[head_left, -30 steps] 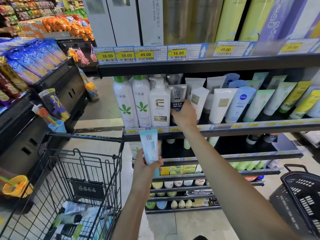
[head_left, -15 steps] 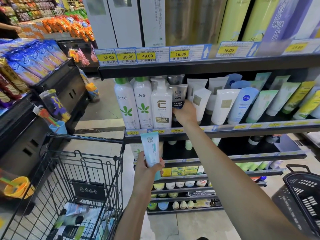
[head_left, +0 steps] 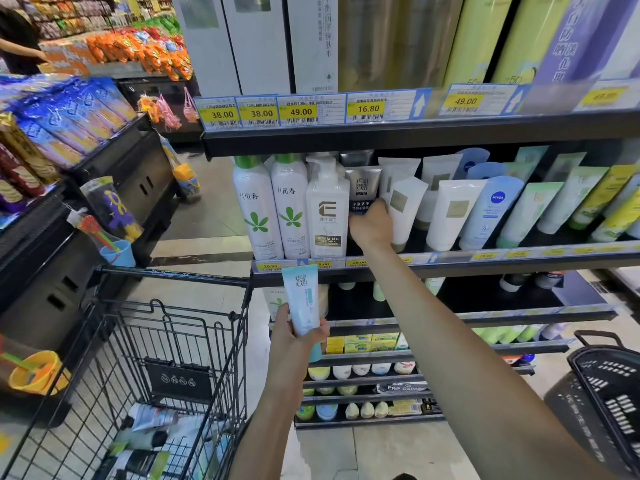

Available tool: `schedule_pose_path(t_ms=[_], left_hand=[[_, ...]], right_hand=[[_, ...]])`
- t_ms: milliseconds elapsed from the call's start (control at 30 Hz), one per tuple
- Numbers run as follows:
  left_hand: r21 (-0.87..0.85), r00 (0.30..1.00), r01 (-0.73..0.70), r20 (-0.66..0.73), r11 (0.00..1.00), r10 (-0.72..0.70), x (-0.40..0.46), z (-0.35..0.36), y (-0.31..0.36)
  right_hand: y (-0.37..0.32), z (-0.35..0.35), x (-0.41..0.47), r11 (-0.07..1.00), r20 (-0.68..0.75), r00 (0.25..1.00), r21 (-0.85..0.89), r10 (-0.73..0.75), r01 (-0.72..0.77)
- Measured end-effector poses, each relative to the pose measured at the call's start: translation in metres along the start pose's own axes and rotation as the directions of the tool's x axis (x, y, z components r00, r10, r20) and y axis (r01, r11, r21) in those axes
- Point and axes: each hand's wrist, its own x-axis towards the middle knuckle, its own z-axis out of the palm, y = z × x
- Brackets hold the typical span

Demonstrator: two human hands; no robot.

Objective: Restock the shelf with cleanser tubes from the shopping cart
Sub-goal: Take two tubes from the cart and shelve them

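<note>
Up at the second shelf (head_left: 450,263), the right hand (head_left: 372,225) reaches in over the front lip, its fingers curled around the lower part of a grey tube (head_left: 362,188) marked MEN. That tube stands upright in a tight slot, touching the pump bottle (head_left: 327,209) on its left and just beside a leaning white tube (head_left: 403,206) on its right. The shelf board above sits close over the tube tops. Lower down, the left hand (head_left: 294,332) grips a pale blue tube (head_left: 303,297) by its lower half, cap end down, held upright in the open air in front of the shelf edge. It is beside the shopping cart (head_left: 173,275), near the handle bar. More tubes lie at the bottom of the cart. A black basket (head_left: 609,379) stands on the floor to the right, well apart from both arms.
</note>
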Motion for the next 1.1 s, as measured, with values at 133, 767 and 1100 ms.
schedule_pose_path(t_ms=[133, 767, 1100], left_hand=[[0.009, 1.0, 0.006, 0.005, 1.0, -0.006, -0.001, 0.001, 0.001], [0.033, 1.0, 0.003, 0.004, 0.999, -0.003, -0.003, -0.001, 0.002], [0.059, 0.999, -0.029, 0.018, 0.998, 0.028, -0.003, 0.008, 0.014]], right_hand=[[-0.001, 0.001, 0.001, 0.998, 0.009, 1.0, 0.061, 0.021, -0.022], [-0.002, 0.003, 0.001, 0.996, 0.04, 0.995, 0.012, 0.087, -0.088], [0.002, -0.014, -0.021, 0.995, 0.095, 0.995, -0.098, 0.007, 0.002]])
